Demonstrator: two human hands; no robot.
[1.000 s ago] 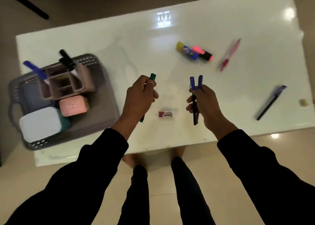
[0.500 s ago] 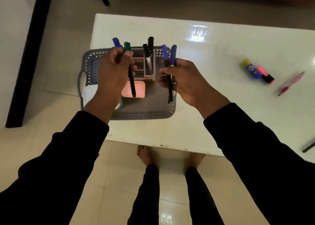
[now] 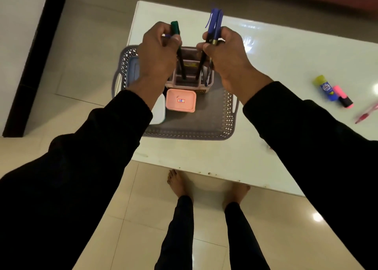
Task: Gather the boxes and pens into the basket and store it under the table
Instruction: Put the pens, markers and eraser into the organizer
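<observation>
Nearest the person, below the hands, the pink box (image 3: 180, 101) lies in the basket (image 3: 204, 130) on the tabletop (image 3: 204, 157). The left hand (image 3: 157, 54) holds a green-capped pen (image 3: 177, 44), its fingers curled around it. The right hand (image 3: 227, 54) clasps two blue pens (image 3: 213, 27). All tips enter the pen holder (image 3: 189, 80). Recommended: keep the pens upright, seat each tip in a compartment, then release. Right of the hands, a glue stick (image 3: 325, 87), highlighter (image 3: 343, 96) and red pen (image 3: 367, 113) remain.

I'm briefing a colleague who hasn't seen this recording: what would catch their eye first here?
Both hands, raised over the grey basket at the table's left end: the left hand grips a green-capped pen, the right hand two blue-capped pens, tips lowered into the pen holder. A pink box lies before the holder.
</observation>
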